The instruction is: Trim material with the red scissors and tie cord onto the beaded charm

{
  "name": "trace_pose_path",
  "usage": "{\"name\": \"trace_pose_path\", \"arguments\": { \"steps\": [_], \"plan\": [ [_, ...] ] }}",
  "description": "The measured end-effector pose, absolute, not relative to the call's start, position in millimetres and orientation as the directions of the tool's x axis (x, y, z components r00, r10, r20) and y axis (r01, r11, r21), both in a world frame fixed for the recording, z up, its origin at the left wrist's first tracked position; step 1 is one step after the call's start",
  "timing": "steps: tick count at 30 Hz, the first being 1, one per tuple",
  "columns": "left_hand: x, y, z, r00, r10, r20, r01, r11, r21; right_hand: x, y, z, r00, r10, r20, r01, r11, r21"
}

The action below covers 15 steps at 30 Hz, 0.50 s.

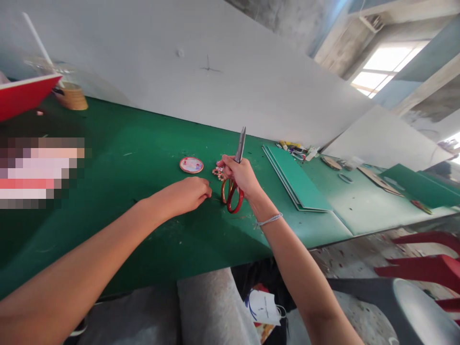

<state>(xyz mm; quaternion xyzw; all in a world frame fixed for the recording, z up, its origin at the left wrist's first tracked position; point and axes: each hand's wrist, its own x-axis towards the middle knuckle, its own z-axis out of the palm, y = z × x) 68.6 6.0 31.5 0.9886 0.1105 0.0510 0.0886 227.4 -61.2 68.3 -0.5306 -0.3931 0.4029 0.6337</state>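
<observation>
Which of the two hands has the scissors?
The right hand, the one with the bracelet at its wrist: it grips the scissors. The left hand is curled, apart from them; whether it pinches anything is hidden.

Left hand (192,192) and left forearm (104,256): both are showing bare.
Right wrist (259,203): a thin, pale grey bracelet (272,219) is circling it, short ends dangling.
Right forearm (298,268): it is showing bare.
Lap: mottled grey cloth (214,302) is covering it.
</observation>
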Motion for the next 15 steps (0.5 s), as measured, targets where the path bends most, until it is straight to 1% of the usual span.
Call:
{"name": "trace_pose_path", "arguments": {
  "steps": [7, 15],
  "plan": [
    [69, 1, 34, 0.972, 0.22, 0.078, 0.206, -0.966, 0.155, 231, -59, 64, 0.321, 0.944, 0.08, -0.127, 0.127, -0.984],
    [69, 0, 35, 0.971, 0.226, 0.074, 0.214, -0.966, 0.145, 226, -57, 84, 0.279, 0.952, 0.126, -0.13, 0.167, -0.977]
  ]
}}
